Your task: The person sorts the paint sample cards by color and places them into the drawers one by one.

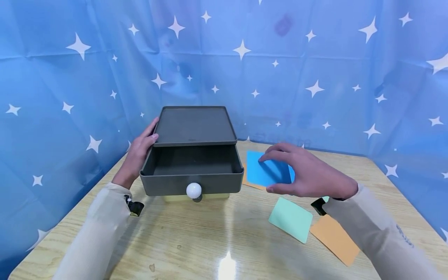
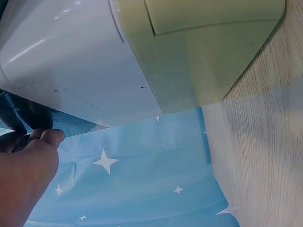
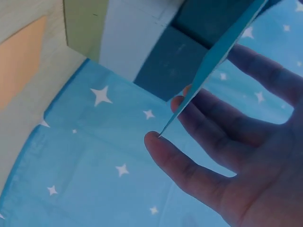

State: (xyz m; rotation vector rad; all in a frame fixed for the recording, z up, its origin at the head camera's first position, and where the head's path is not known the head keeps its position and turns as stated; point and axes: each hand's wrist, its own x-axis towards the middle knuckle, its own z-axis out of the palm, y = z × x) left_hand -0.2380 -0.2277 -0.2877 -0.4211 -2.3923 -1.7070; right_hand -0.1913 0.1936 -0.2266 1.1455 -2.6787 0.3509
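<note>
A dark grey drawer with a round white knob stands pulled out from the top of a stacked drawer unit; no contents show inside it. My left hand rests on the unit's left side, thumb at the top edge; the left wrist view shows this hand against the dark top tier. To the right of the unit, my right hand pinches a blue card between thumb and fingers. Edge-on in the right wrist view, the card stands between the thumb tip and the fingers of this hand.
A mint green card and an orange card lie on the wooden table, front right. Another orange card shows partly behind the blue one. White and pale yellow tiers sit below. Starry blue cloth surrounds the table.
</note>
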